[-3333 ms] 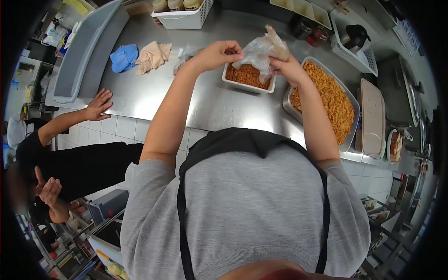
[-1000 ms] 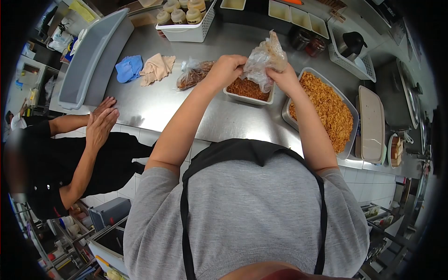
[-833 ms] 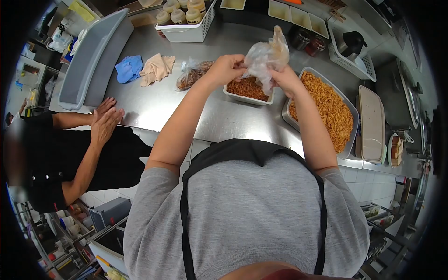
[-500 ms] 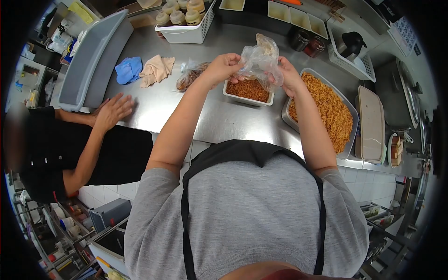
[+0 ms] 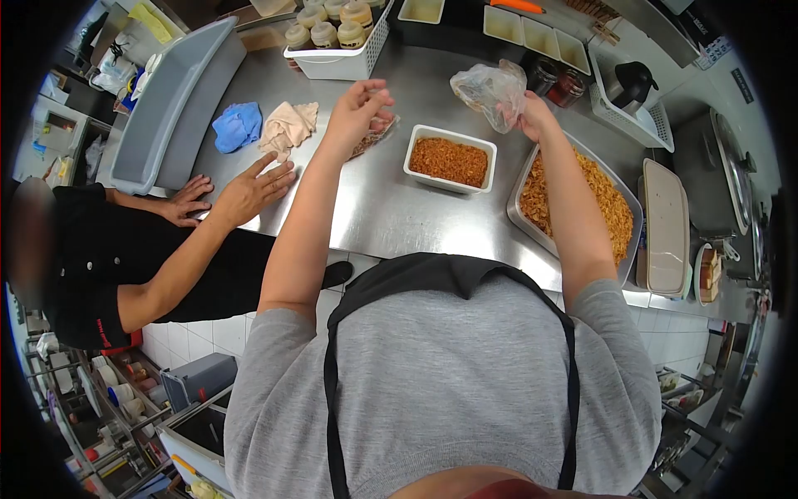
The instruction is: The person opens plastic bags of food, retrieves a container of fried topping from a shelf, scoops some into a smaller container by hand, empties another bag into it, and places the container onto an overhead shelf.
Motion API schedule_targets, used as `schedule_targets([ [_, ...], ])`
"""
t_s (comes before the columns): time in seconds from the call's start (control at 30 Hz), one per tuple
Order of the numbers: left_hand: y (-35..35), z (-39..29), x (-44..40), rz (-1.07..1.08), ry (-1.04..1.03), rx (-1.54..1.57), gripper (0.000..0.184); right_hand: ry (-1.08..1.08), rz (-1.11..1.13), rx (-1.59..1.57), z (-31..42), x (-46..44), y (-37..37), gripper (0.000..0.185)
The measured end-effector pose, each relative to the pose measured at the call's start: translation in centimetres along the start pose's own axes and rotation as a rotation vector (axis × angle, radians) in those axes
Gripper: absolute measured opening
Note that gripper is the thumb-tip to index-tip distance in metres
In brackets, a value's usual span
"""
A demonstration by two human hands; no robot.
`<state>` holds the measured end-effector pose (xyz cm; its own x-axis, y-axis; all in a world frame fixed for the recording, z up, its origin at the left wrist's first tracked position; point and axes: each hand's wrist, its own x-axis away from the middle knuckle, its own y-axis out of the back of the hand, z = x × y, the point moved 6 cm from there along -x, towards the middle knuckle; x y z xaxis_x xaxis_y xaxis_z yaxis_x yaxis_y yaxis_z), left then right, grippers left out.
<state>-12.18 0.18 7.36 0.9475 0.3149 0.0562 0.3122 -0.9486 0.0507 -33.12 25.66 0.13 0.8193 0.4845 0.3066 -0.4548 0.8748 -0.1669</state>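
Note:
A clear plastic bag, with some brownish residue in it, hangs from my right hand, whose fingers are closed on its edge. My left hand is raised with its fingers apart and nothing in them. Behind it, partly hidden, a bag of reddish-brown food lies on the steel counter. Between my hands stands a white rectangular container filled with reddish-brown crumbly food. Under my right forearm is a larger metal tray heaped with golden-brown crispy flakes.
A person in black stands at the left, one hand stretched over the counter. Beyond lie a blue cloth, a beige cloth and a grey tub. A white basket of bottles stands behind. A beige lid is at right.
My left hand has let go of the plastic bag and moved left. My right hand has carried the bag right, off the white container. The other person's hand has reached further right.

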Motion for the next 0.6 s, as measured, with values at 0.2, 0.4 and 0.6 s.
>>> schedule_targets([
  [0.2,-1.0,2.3,4.2,0.028,-0.107,-0.288,0.056,-0.155,-0.202,0.448,0.8,2.5,1.3,0.070],
  [0.4,-6.1,0.7,6.8,0.040,-0.479,-0.811,0.094,0.700,-0.504,0.859,6.0,5.9,1.6,0.074],
  [0.6,-6.7,2.4,4.2,0.131,-0.388,-0.621,0.108,0.615,-0.298,0.924,5.5,6.9,-0.4,0.058],
])
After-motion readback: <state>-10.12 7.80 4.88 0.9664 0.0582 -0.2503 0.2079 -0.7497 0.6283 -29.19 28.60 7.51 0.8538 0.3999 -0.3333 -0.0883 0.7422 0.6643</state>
